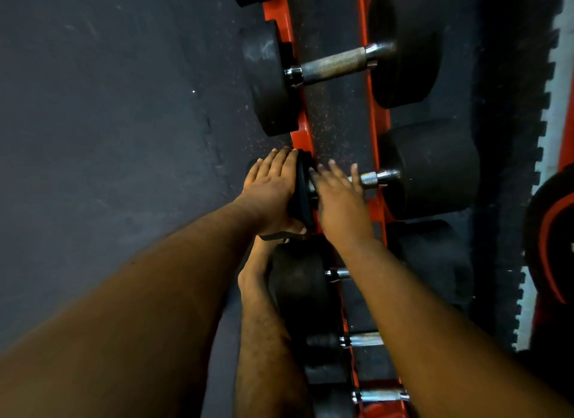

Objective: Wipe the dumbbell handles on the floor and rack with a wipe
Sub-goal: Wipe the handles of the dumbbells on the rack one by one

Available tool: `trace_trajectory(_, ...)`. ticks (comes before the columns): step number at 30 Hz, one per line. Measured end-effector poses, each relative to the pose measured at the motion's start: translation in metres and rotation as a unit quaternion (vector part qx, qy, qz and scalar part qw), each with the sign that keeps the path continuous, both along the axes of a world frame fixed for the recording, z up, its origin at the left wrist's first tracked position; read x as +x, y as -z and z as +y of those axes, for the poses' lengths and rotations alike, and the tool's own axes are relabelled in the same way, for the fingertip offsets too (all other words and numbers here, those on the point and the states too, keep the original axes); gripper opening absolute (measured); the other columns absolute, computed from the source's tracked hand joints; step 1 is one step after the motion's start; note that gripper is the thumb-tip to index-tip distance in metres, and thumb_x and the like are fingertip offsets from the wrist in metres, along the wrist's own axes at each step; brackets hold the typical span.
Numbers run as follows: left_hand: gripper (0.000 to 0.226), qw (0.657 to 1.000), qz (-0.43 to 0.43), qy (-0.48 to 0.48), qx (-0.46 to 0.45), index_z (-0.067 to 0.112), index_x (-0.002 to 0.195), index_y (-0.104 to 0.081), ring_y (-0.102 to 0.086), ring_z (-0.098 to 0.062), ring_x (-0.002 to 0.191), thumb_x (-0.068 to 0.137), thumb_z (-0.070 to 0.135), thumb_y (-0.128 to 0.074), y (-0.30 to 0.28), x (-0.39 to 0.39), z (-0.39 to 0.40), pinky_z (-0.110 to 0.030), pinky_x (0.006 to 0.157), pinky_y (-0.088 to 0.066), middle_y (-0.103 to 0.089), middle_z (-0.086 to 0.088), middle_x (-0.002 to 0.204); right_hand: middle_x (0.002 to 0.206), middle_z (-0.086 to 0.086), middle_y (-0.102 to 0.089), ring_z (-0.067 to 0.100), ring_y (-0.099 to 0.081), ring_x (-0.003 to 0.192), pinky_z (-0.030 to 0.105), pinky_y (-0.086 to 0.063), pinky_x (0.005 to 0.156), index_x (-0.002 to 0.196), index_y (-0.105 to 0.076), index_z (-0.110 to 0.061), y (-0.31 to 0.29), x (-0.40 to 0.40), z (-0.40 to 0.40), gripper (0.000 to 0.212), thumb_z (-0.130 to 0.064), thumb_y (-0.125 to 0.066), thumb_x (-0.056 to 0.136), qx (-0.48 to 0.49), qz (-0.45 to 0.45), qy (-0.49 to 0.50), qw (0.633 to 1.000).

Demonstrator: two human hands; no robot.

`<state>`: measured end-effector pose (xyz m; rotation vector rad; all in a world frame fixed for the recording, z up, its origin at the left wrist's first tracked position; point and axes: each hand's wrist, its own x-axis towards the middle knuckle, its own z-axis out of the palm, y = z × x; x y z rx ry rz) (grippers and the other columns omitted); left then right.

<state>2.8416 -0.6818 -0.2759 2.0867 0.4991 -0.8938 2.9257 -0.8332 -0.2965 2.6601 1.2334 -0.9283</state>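
On the orange rack [377,113], the middle dumbbell [428,169] has the left hand [270,193] spread flat on its near head and the right hand [341,197] draped over its knurled handle, grip unclear, no wipe visible; it looks heavy, rigid, best steadied by the heads.

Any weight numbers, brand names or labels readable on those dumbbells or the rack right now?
None readable.
Far dumbbell head: faint pale scuffs on its face, too blurred to read as text.
Other dumbbell heads and the orange rack: no markings show.
Left hand covers the nearest head's face.
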Motion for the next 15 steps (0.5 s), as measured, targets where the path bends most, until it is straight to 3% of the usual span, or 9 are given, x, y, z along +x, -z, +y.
trace_trajectory(3, 0.148, 1.000, 0.000, -0.004, -0.001, 0.012, 0.160, 0.013, 0.013, -0.025, 0.156, 0.063, 0.056, -0.090, -0.001, -0.001, 0.001, -0.042, 0.123, 0.010, 0.010, -0.010, 0.170, 0.163, 0.007, -0.031, 0.026, -0.019, 0.154, 0.052, -0.012, 0.125, 0.155, -0.034, -0.013, -0.003, -0.007, -0.034, 0.059, -0.019, -0.050, 0.099, 0.001, -0.045, -0.110, 0.993)
trace_trajectory(8, 0.148, 1.000, -0.003, -0.003, -0.003, 0.011, 0.159, 0.014, 0.014, -0.026, 0.156, 0.064, 0.057, -0.089, 0.002, -0.002, 0.000, -0.043, 0.123, 0.011, 0.010, -0.011, 0.169, 0.166, 0.018, -0.017, 0.033, -0.006, 0.155, 0.049, -0.007, 0.126, 0.158, -0.024, -0.007, -0.008, 0.003, -0.051, 0.065, -0.040, -0.041, 0.104, -0.043, -0.140, 0.004, 0.989)
trace_trajectory(12, 0.147, 1.000, -0.009, -0.006, -0.001, 0.011, 0.160, 0.013, 0.014, -0.026, 0.156, 0.064, 0.057, -0.089, 0.002, -0.003, -0.001, -0.042, 0.123, 0.011, 0.010, -0.010, 0.170, 0.160, 0.014, -0.034, 0.030, -0.019, 0.153, 0.053, -0.007, 0.125, 0.154, -0.033, -0.010, 0.005, -0.002, -0.042, 0.058, -0.028, -0.051, 0.103, 0.001, -0.091, -0.129, 0.987)
trace_trajectory(15, 0.146, 1.000, -0.017, -0.008, -0.002, 0.011, 0.160, 0.012, 0.013, -0.026, 0.156, 0.065, 0.056, -0.089, 0.002, -0.004, -0.001, -0.041, 0.122, 0.011, 0.010, -0.011, 0.170, 0.158, 0.018, -0.034, 0.033, -0.020, 0.152, 0.051, -0.007, 0.126, 0.153, -0.032, -0.006, -0.001, 0.019, -0.047, 0.063, -0.041, -0.048, 0.103, -0.037, -0.155, -0.038, 0.987)
